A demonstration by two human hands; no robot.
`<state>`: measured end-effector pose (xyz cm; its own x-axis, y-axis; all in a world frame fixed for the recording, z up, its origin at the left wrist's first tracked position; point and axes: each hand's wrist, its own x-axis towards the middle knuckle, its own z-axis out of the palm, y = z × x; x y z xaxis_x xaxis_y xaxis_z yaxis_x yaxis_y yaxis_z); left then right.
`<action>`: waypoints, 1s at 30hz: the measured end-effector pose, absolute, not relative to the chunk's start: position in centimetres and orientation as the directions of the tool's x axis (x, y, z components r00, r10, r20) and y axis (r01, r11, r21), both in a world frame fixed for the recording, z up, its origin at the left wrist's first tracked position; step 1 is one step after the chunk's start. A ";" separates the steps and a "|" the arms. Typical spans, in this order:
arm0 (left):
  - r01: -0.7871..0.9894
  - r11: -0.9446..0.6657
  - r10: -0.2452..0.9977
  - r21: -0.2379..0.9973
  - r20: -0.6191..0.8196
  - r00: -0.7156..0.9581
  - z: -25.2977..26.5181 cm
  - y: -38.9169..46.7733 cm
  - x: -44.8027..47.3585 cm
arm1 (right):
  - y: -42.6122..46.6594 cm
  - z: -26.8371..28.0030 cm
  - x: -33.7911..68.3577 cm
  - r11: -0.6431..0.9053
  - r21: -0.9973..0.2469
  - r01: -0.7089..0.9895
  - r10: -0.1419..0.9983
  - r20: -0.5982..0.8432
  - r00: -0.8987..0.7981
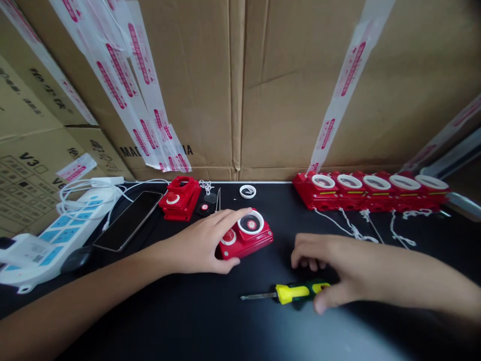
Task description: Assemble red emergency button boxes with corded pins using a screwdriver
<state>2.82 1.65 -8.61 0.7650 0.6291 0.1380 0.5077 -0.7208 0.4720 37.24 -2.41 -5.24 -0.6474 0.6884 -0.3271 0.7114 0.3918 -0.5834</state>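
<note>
My left hand is wrapped over a small red box on the black tabletop, thumb along its near side and fingers over its top. The box has a red button in a white ring at its left end and a larger white ring around a dark disc with a red-and-white emblem. My right hand is over the handle of a yellow and dark green screwdriver, with a gap between its thumb and curled fingers. The screwdriver lies flat, tip pointing left.
Another red box stands behind my left hand, near small loose parts and a white ring. Several red boxes with white cords line up at the back right. A phone and a power strip lie left. Cardboard rises behind.
</note>
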 end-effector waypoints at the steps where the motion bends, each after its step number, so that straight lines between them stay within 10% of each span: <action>1: 0.536 -0.681 0.661 0.499 0.104 0.743 -8.2 1.6 2.7 | -2.6 -5.3 36.7 0.421 -0.579 0.698 0.660 -0.333 -0.674; 6: 0.630 -0.533 0.755 0.565 -0.019 0.655 -7.1 2.2 0.8 | -2.5 -5.1 35.4 0.459 -0.559 0.691 0.651 -0.317 -0.690; 14: 0.633 -0.476 0.843 0.611 0.113 0.525 -11.0 3.2 -1.9 | -0.7 -7.0 38.6 0.085 -0.866 0.493 0.891 -0.156 -0.427; 30: 0.424 -0.443 0.787 0.790 0.116 0.606 -10.5 3.2 -2.6 | -1.4 -8.8 37.1 0.008 -0.882 0.471 0.989 -0.064 -0.136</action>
<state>-2.61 3.17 -10.54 0.6056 0.7872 0.1162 0.4238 -0.4426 0.7902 37.11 -1.44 -8.76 -0.1359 0.9887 -0.0637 0.4705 0.0078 -0.8824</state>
